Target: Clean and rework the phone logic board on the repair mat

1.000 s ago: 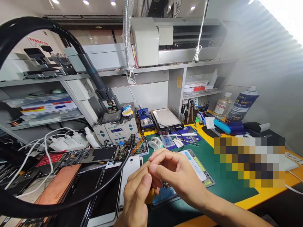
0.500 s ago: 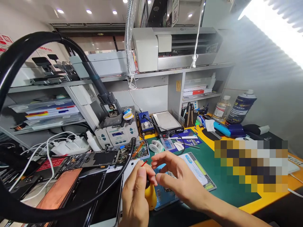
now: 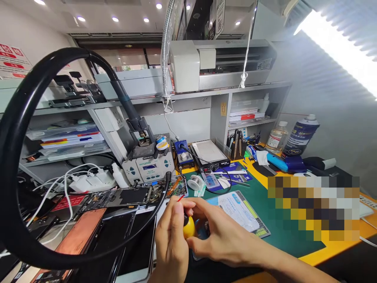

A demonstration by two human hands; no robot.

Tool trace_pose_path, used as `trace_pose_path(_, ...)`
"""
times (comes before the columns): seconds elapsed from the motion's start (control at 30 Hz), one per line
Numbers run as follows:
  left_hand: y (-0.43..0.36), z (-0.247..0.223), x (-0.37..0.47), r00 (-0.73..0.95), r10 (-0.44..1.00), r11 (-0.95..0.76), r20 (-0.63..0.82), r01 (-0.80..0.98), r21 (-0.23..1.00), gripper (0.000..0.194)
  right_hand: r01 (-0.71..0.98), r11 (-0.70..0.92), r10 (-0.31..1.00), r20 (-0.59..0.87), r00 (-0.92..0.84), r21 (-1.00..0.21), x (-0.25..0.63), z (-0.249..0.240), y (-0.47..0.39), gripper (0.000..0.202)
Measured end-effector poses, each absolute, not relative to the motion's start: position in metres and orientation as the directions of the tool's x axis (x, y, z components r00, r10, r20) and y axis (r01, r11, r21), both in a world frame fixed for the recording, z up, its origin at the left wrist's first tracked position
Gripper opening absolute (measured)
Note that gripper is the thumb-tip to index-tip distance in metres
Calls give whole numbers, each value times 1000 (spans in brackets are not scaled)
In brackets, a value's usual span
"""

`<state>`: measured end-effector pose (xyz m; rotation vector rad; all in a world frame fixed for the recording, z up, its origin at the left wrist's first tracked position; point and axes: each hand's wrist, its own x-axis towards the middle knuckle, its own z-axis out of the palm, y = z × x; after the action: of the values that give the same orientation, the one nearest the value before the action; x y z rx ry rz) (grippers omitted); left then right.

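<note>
My left hand (image 3: 172,232) is closed, thumb pressed to the fingers, around the neck area of a yellow bulb-shaped thing (image 3: 189,228) with a black collar. A thin red tip (image 3: 181,198) sticks up past the left thumb and fingertips. Curled about the yellow thing from the other side is my right hand (image 3: 218,232), its fingers near the collar and its thumb at the lower end. Most of the collar and the base of the red tip are hidden by fingers. Behind the right hand, a blue packet (image 3: 202,228) is partly covered on the green mat (image 3: 282,232).
Phones and a copper-coloured plate (image 3: 81,232) crowd the left side. A black hose (image 3: 11,165) loops across there from a rework station (image 3: 150,167). A solder spool (image 3: 196,182), a hot plate (image 3: 210,152), a spray can (image 3: 300,135) and a clear bottle (image 3: 277,137) stand farther back.
My right hand has moved left and down, and its fingers have closed in around the yellow thing. The yellow thing has risen a little between my hands. The view has shifted slightly.
</note>
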<state>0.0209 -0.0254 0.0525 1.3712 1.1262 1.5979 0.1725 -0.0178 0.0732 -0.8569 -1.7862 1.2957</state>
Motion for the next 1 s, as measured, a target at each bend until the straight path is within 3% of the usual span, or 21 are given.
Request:
trace_pose_path(0.13, -26, 55, 16, -97, 949, -302, 300, -12, 953, 48, -53, 186, 830, 186, -525, -981, 174, 75, -13, 67)
trace_pose_path(0.27, -22, 53, 7, 12, 965, -262, 263, -67, 963, 49, -221, -23, 771, 124, -624, -975, 175, 74, -4, 69)
trace_pose_path(0.4, -17, 52, -1, 88, 968, -223, 234, -119, 968, 48, -287, -227, 738, 28, -674, -931, 178, 67, 6, 75)
trace_pose_path(0.57, -15, 55, -7, 146, 967, -187, 209, -153, 970, 48, -293, -312, 701, -11, -713, -904, 181, 61, 10, 88)
trace_pose_path(0.7, -13, 58, -9, 143, 963, -204, 227, -157, 966, 42, -310, -230, 737, 43, -674, -922, 181, 65, 7, 73)
trace_pose_path(0.83, -11, 61, -8, 110, 956, -258, 274, -138, 956, 36, -181, 82, 812, 171, -558, -980, 183, 70, 2, 51)
trace_pose_path(1.0, -12, 64, -6, 99, 945, -302, 311, -101, 948, 28, -87, 414, 859, 420, -292, -906, 180, 74, 1, 16)
